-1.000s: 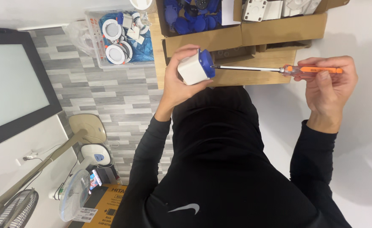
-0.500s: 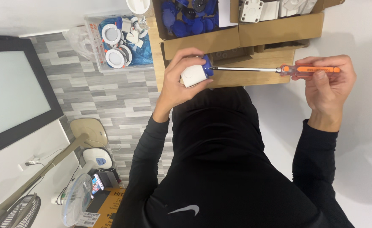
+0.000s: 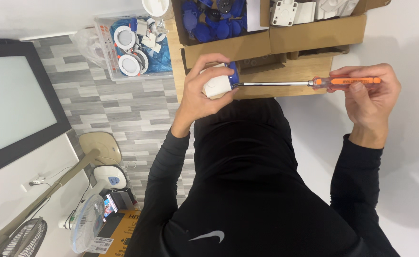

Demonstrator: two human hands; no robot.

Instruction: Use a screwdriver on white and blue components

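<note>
Left hand [image 3: 201, 93] wraps tight around the white fitting [image 3: 217, 84], right hand [image 3: 369, 90] pinches the screwdriver [image 3: 309, 83]. I'd keep the shaft level, tip seated, and turn slowly.

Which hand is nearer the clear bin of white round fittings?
Left. The left hand, holding a white and blue part, is just right of the clear bin in view. The right hand, gripping the screwdriver handle, is far across the view.
</note>
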